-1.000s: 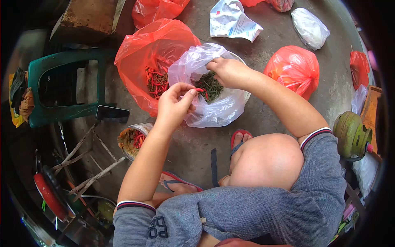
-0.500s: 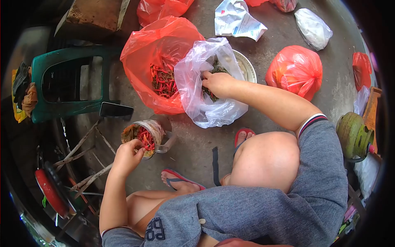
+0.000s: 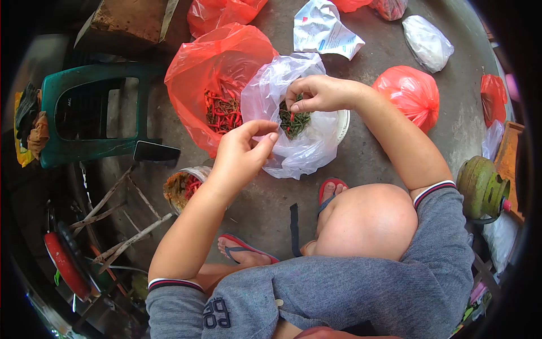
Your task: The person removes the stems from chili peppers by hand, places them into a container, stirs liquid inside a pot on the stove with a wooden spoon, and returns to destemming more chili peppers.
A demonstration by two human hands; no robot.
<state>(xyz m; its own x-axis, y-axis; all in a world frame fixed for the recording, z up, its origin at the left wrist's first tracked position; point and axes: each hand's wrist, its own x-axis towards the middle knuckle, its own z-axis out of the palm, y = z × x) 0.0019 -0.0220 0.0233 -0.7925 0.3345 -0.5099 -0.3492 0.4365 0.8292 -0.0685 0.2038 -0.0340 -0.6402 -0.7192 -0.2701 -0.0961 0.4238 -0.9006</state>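
Observation:
My right hand (image 3: pixel 320 94) is above the white plastic bag (image 3: pixel 305 155), its thumb and fingers pinched. A small red chili (image 3: pixel 292 115) shows just under the fingertips. Inside that bag lie green chilies (image 3: pixel 296 125) with stems. My left hand (image 3: pixel 244 151) hovers at the bag's left side, thumb and forefinger apart, with nothing visible between them. To the left, the red plastic bag (image 3: pixel 189 73) stands wide and holds red chilies (image 3: pixel 223 111). Partly behind my left forearm is a clear container (image 3: pixel 176 192) with red chilies in it.
A green plastic stool (image 3: pixel 51 113) lies at the left with a phone (image 3: pixel 157 151) by it. A tied red bag (image 3: pixel 409 97) sits at the right, near a green gas cylinder (image 3: pixel 480 186). Printed paper (image 3: pixel 322 31) and a white bundle (image 3: pixel 427 42) lie farther off.
My left hand has left the clear container and moved up and right to the white bag. My right hand has lifted out of the white bag, slightly up and right.

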